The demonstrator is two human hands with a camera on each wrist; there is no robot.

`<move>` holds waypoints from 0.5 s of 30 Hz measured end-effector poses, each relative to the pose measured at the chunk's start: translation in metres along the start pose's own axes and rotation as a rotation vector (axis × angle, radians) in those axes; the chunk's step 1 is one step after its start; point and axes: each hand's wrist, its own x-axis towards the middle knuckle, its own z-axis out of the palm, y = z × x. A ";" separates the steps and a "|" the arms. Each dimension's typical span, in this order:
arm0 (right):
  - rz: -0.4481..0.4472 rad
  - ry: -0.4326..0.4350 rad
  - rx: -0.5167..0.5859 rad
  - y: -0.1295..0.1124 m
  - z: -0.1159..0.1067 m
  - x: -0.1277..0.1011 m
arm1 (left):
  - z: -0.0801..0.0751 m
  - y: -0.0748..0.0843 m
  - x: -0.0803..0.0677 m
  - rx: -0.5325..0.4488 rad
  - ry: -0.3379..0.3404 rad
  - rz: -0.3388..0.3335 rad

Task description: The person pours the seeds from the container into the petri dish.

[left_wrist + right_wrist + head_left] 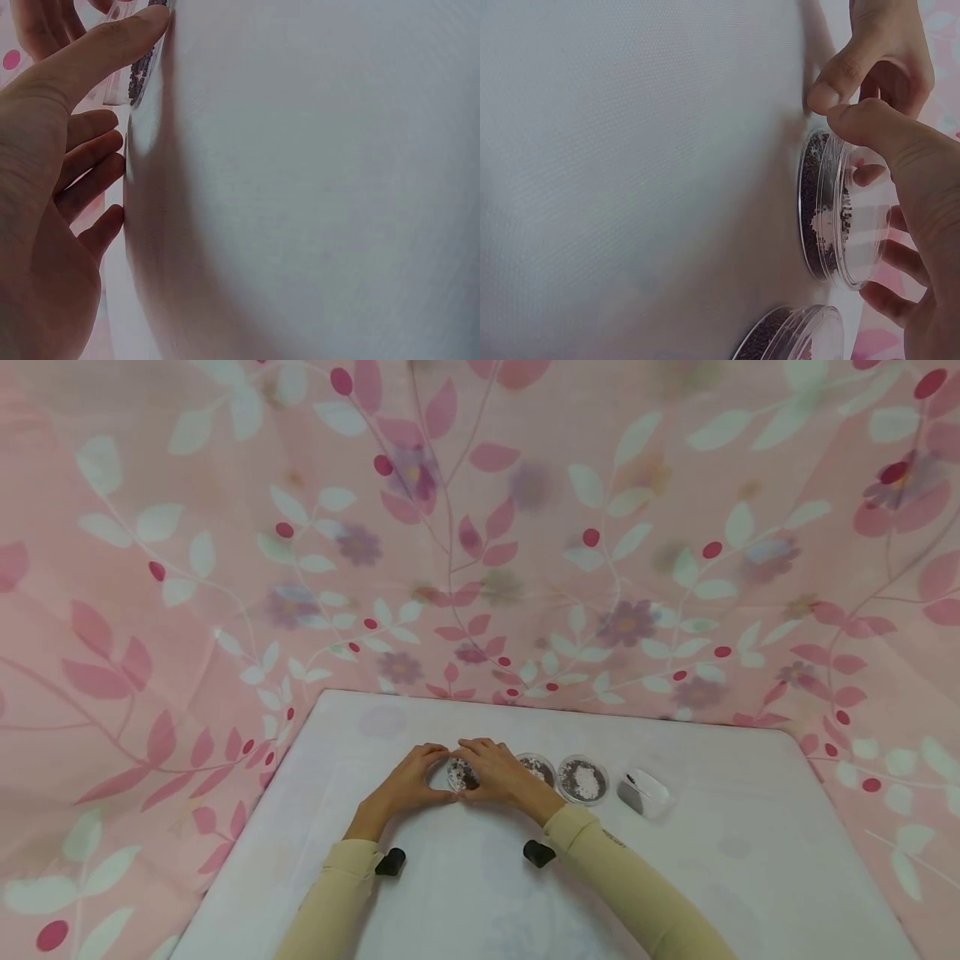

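Observation:
A clear round petri dish [461,774] with dark granules and white bits sits on the table between both hands. Its clear rims and upper part [866,247] show from the side in the right wrist view. My left hand [414,779] holds the dish's left side, thumb along the near edge [148,56] and fingers at the far side. From the right, my right hand [497,774] grips the dish, thumb at the near rim and fingers spread round the far one. Both thumb tips meet at the near edge. The right hand covers part of the dish in the head view.
Two similar dishes stand to the right, one partly behind the right wrist [537,767] and one farther along [583,779]. Beyond them is a clear plastic box [647,792] with dark material inside. A floral curtain [480,568] borders the white table [450,902].

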 end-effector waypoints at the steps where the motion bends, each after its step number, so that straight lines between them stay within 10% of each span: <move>1: 0.002 -0.002 -0.001 0.000 0.000 0.000 | 0.000 0.000 0.000 0.003 -0.001 0.000; 15: 0.064 -0.067 0.028 -0.001 0.000 0.003 | 0.000 0.002 0.002 0.034 0.011 0.032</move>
